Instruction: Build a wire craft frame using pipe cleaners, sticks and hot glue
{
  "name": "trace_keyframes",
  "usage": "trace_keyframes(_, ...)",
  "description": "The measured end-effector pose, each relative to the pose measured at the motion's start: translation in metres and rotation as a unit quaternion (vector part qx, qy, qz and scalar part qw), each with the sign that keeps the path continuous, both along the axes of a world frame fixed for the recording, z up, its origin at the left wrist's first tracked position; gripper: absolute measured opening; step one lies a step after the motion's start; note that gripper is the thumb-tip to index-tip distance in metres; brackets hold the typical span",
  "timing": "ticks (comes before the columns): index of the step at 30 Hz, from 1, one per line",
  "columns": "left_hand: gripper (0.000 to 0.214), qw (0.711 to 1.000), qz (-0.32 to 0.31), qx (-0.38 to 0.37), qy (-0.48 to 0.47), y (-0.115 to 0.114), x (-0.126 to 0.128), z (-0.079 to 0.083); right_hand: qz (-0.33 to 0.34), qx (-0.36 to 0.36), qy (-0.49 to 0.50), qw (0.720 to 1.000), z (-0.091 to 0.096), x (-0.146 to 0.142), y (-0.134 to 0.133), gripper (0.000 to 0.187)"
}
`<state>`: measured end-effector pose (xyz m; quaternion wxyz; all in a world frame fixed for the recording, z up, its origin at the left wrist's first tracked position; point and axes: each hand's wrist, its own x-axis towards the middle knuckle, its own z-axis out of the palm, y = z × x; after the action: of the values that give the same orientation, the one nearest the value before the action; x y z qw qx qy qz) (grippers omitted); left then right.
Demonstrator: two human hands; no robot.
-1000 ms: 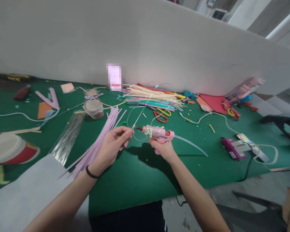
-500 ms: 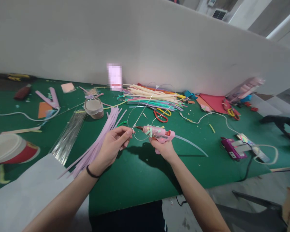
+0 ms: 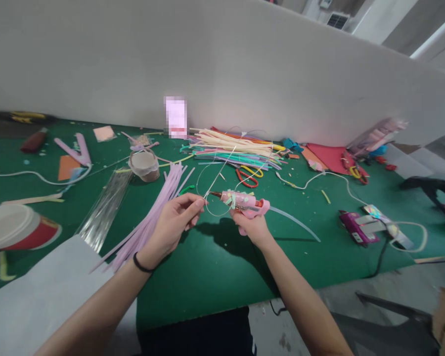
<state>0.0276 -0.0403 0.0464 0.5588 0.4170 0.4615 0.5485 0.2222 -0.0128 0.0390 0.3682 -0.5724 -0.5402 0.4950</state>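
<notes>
My right hand (image 3: 252,226) grips a pink hot glue gun (image 3: 244,202) above the green table (image 3: 215,267), its nozzle pointing left. A clear glue stick (image 3: 296,221) sticks out of its back. My left hand (image 3: 172,225) pinches a thin white wire (image 3: 222,170) right at the nozzle tip; the wire loops under the gun and runs up toward the back. A bundle of lilac sticks (image 3: 152,217) lies just left of my left hand.
A heap of coloured sticks (image 3: 237,146) and red-and-yellow scissors (image 3: 249,176) lie behind the hands. A tape roll (image 3: 144,165), silver strips (image 3: 106,207) and a red-and-white tub (image 3: 18,232) sit left. A purple glue gun (image 3: 358,227) with cord lies right. A white partition (image 3: 222,64) closes the back.
Both hands and the glue gun have shifted very slightly; the pinch on the wire at the nozzle is unchanged.
</notes>
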Motion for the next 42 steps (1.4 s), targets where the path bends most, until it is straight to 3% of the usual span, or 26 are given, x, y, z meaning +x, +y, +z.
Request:
trace_keyframes(7, 0.024, 1.0, -0.006, 0.003, -0.007, 0.001, 0.0, -0.001, 0.017, 0.002, -0.013, 1.0, -0.001, 0.001, 0.001, 0.026)
trace_keyframes(11, 0.023, 1.0, -0.007, 0.005, -0.013, 0.001, 0.0, -0.001, -0.01, 0.006, -0.012, 1.0, -0.007, 0.002, 0.003, 0.027)
trace_keyframes(18, 0.024, 0.999, -0.009, 0.013, -0.035, 0.002, -0.003, -0.003, -0.05, 0.031, 0.105, 0.993, -0.021, 0.007, 0.009, 0.031)
trace_keyframes(27, 0.026, 0.999, -0.001, 0.003, -0.044, 0.001, -0.003, -0.001, 0.001, 0.073, 0.165, 0.984, -0.023, 0.011, 0.008, 0.029)
trace_keyframes(42, 0.028, 0.997, 0.014, -0.026, -0.065, 0.002, -0.006, -0.001, 0.022, 0.119, 0.185, 0.975, -0.017, 0.017, 0.007, 0.028)
